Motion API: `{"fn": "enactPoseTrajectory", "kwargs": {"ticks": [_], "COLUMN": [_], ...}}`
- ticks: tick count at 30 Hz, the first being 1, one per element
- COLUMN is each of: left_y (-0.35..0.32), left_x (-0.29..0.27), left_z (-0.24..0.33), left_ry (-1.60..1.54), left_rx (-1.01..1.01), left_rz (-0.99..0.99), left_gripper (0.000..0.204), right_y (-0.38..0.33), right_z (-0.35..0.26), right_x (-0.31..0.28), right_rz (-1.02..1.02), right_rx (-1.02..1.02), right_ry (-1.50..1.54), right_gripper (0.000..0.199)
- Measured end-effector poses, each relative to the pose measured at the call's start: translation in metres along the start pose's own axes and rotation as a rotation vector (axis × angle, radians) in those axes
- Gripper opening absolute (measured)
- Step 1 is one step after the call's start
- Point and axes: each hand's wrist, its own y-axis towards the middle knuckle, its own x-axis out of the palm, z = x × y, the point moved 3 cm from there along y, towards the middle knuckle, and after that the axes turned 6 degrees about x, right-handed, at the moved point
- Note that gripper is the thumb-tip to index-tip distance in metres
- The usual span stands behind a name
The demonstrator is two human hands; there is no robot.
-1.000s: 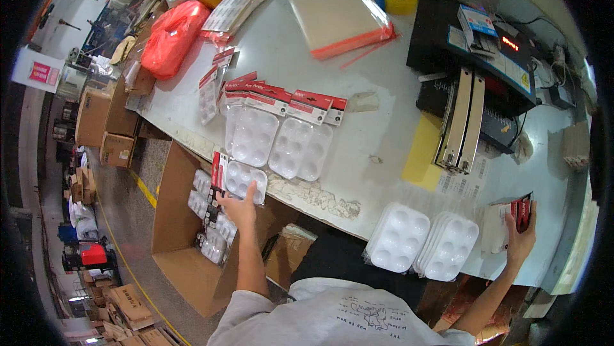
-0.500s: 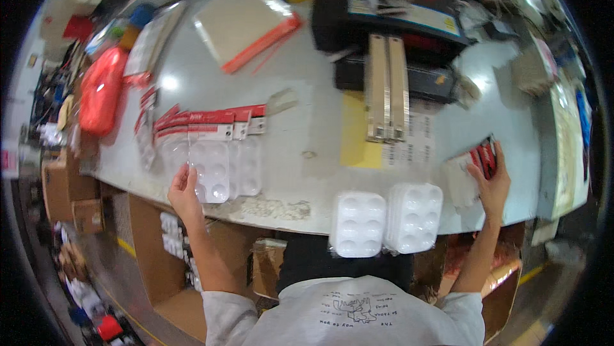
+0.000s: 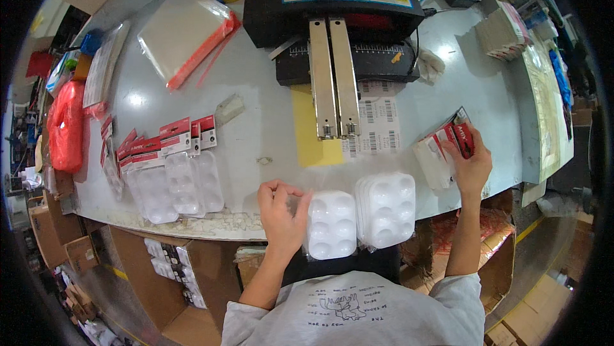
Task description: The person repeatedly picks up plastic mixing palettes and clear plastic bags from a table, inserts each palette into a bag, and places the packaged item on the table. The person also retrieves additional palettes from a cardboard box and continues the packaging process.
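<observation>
Across a pale worktable [image 3: 256, 125], the right hand [image 3: 474, 170] grips a stack of red-and-white cards [image 3: 432, 164], while the left hand [image 3: 282, 218], fingers bent, is beside white trays [image 3: 331, 224] at the near edge, its hold unclear.

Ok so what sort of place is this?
Probably a packing bench in a workshop or small factory: there are stacked white trays, red-topped packs of similar trays, and an open carton with more packs inside.
</observation>
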Motion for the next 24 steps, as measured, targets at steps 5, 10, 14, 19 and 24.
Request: {"fn": "enactPoseTrajectory", "kwargs": {"ticks": [5,10,14,19,24], "left_y": [-0.005,-0.003,0.002,0.000,0.001], "left_x": [-0.008,-0.011,-0.011,-0.011,-0.012], "left_z": [0.024,0.057,0.061,0.058,0.056], "left_ry": [-0.981,-0.857,-0.748,-0.542,-0.490], "left_rx": [-0.281,-0.205,-0.187,-0.202,-0.053], "left_rz": [-0.047,-0.207,-0.207,-0.251,-0.081], "left_gripper": [0.010,0.013,0.012,0.012,0.016], "right_y": [-0.026,-0.051,-0.052,-0.054,-0.046], "right_z": [-0.053,-0.133,-0.146,-0.140,-0.136], "right_x": [-0.034,-0.020,0.000,0.005,0.003], "right_rz": [-0.265,-0.727,-0.799,-0.898,-0.811], "right_rx": [0.118,-0.438,-0.509,-0.532,-0.641], "right_ry": [0.516,0.530,0.422,0.439,0.376], "right_gripper": [0.045,0.030,0.022,0.020,0.023]}}
